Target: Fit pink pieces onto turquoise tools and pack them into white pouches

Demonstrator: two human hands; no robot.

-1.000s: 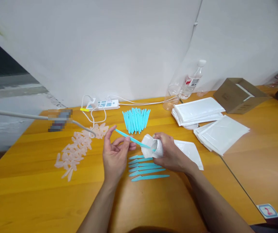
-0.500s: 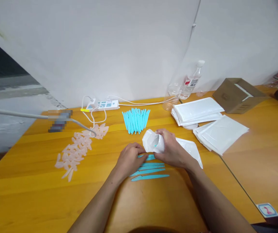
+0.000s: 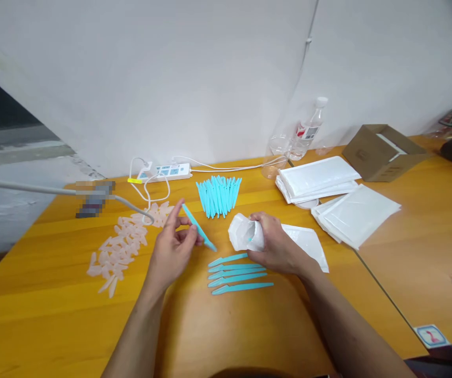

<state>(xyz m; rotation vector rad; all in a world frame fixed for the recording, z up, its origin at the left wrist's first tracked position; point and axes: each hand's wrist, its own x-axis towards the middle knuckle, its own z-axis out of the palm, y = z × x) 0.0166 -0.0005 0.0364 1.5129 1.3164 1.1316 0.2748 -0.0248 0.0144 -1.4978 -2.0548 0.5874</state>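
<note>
My left hand (image 3: 174,247) is raised left of the middle and pinches a slim turquoise eyebrow razor (image 3: 199,228) between thumb and fingers, its lower end slanting to the right. My right hand (image 3: 271,239) grips a white padded envelope (image 3: 242,233) around its mouth, which gapes toward the left. A bit of turquoise shows inside that mouth. The envelope's body (image 3: 307,244) stretches out behind my right hand on the table. Below the envelope lie several more razors (image 3: 237,275) in a spaced column. A thick bunch of razors (image 3: 218,195) sits farther back.
Pale pink plastic pieces (image 3: 121,244) are spread at the left, near a power strip (image 3: 168,171) with white cords. Stacked padded envelopes (image 3: 320,178) and more envelopes (image 3: 362,212) lie at the right. Behind them stand a water bottle (image 3: 308,131) and a cardboard box (image 3: 379,157).
My left hand has lifted a razor off the table and moved up and left, away from the column. My right hand still holds the envelope in nearly the same place.
</note>
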